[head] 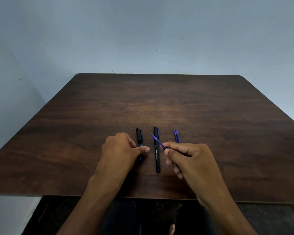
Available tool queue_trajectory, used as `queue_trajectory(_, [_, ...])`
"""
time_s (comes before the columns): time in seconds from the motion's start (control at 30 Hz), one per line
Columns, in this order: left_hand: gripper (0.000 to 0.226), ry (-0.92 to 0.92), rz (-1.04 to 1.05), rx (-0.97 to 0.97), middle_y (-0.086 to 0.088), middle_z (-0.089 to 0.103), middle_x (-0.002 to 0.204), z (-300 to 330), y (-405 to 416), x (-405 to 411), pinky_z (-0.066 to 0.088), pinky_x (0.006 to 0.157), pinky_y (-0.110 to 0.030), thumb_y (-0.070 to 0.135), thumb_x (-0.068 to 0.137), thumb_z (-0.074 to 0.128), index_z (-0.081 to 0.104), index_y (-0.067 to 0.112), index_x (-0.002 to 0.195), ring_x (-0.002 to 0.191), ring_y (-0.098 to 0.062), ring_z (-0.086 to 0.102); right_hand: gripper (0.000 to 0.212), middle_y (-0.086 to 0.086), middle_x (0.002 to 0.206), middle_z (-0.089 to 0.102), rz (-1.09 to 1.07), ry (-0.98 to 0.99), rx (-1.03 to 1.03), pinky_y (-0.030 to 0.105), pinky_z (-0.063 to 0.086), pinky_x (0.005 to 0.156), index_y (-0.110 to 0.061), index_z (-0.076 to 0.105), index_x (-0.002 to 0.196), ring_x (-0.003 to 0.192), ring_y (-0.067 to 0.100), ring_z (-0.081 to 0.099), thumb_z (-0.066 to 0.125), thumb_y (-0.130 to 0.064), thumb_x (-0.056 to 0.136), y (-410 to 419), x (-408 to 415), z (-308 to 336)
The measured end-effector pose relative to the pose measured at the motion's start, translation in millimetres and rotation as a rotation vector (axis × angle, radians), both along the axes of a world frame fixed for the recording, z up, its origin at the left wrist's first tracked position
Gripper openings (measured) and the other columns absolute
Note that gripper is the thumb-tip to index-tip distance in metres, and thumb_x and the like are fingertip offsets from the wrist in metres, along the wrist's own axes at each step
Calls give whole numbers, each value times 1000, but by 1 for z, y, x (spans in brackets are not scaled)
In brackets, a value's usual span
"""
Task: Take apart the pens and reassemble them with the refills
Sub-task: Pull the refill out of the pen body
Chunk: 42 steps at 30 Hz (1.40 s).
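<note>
At the bottom edge, below the table, a dark floor and something dark between the forearms are cut off by the frame, and I cannot tell what the small pale shape low in the middle is. Both forearms reach up over the near edge of the dark brown wooden table (210, 107), which has a visible grain and rounded far corners. The right hand (192, 160) has its fingers curled, and thumb and forefinger pinch a thin blue refill (157, 141) at its lower end; the refill rises slantwise to the left, with its fine metal tip above the capped pen. The rest of this refill is hidden inside the hand, and what seems a dark slim part under the fingers is too hidden to name. The left hand (120, 148) lies with the knuckles up, fingers curled under and the thumb stretched to the right; it covers most of an opened pen, so only small blue bits (140, 157) show beside the thumb, and I cannot tell if the fingers really grip it. Just beyond this thumb a short black cap (139, 135) lies on the wood. Between the hands a long black capped pen (156, 150) lies straight, with white letters on its matte barrel and a blue end toward the person. Farther right, two thin blue spare refills (176, 136) lie side by side, touching or nearly so, their lower parts hidden behind the right hand. Behind the table stands a plain bluish-grey wall (143, 31) with small dark specks.
</note>
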<state>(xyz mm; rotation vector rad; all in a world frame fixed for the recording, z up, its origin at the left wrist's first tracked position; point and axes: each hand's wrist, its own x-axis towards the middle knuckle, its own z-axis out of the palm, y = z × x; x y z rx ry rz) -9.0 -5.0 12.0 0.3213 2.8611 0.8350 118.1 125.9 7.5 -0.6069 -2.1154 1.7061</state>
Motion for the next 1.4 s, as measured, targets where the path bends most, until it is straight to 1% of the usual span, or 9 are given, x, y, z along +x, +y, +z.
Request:
queue_trajectory(0.37, [40, 1, 26, 62, 5, 67, 72, -2, -3, -1, 44, 60, -25, 61, 56, 80, 62, 25, 61, 74, -10, 61, 17, -1, 60, 72, -6, 20, -29, 24, 44, 51, -27, 81, 96, 48, 7, 53, 69, -17, 90, -2, 0, -1])
queue_trajectory(0.47, [41, 1, 24, 70, 5, 68, 70, -2, -5, -2, 49, 62, -26, 61, 56, 80, 64, 25, 62, 72, -9, 62, 18, 0, 60, 72, -10, 22, -38, 23, 44, 51, -28, 82, 94, 48, 7, 53, 69, -16, 90, -2, 1, -1])
queue_trajectory(0.77, [40, -24, 14, 94, 6, 68, 73, 0, -8, -3, 52, 61, -25, 60, 56, 81, 66, 25, 69, 70, -7, 62, 17, -2, 62, 73, -11, 5, -23, 19, 44, 51, -27, 81, 97, 49, 1, 55, 69, -17, 91, -1, 2, -2])
queue_trajectory(0.9, [41, -7, 2, 163, 9, 67, 78, 2, -12, -1, 47, 57, -21, 57, 58, 81, 65, 27, 82, 71, -3, 60, 18, -2, 62, 72, -15, 11, -20, 20, 44, 51, -27, 81, 97, 48, 2, 55, 68, -16, 91, -1, 3, -2])
queue_trajectory(1.0, [32, 68, -61, 294, 11, 68, 77, 5, -15, 7, 49, 63, -20, 50, 64, 81, 69, 30, 86, 72, -2, 63, 18, -1, 62, 72, -14, 20, -23, 22, 44, 53, -27, 81, 97, 48, 4, 55, 68, -16, 91, -1, 2, -3])
queue_trajectory(1.07, [22, 47, -123, 429, 12, 72, 75, 7, -16, 14, 52, 65, -22, 45, 69, 78, 73, 31, 86, 70, -1, 66, 18, 0, 62, 72, -17, 33, -24, 24, 44, 52, -28, 81, 96, 47, 6, 54, 68, -16, 92, -1, 1, -3])
queue_trajectory(1.17, [11, -81, -219, 651, 13, 75, 77, 11, -11, 28, 52, 65, -21, 33, 78, 75, 77, 29, 87, 67, 4, 65, 19, -1, 60, 71, -18, 64, -24, 24, 44, 49, -30, 81, 94, 46, 6, 53, 69, -16, 91, -2, -2, -2])
queue_trajectory(1.27, [14, -232, -272, 820, 10, 77, 88, 12, -6, 36, 45, 66, -14, 21, 81, 71, 77, 22, 94, 64, 8, 60, 21, -2, 60, 71, 1, 81, -17, 26, 44, 48, -34, 81, 94, 47, 8, 52, 68, -17, 91, -5, -2, 2])
queue_trajectory(1.4, [16, -369, -245, 970, 1, 76, 96, 10, -2, 39, 45, 68, -24, 14, 83, 69, 77, 15, 97, 66, 0, 57, 20, 0, 60, 71, 16, 100, -35, 29, 44, 48, -30, 81, 98, 48, 12, 51, 67, -16, 92, -6, -1, 5])
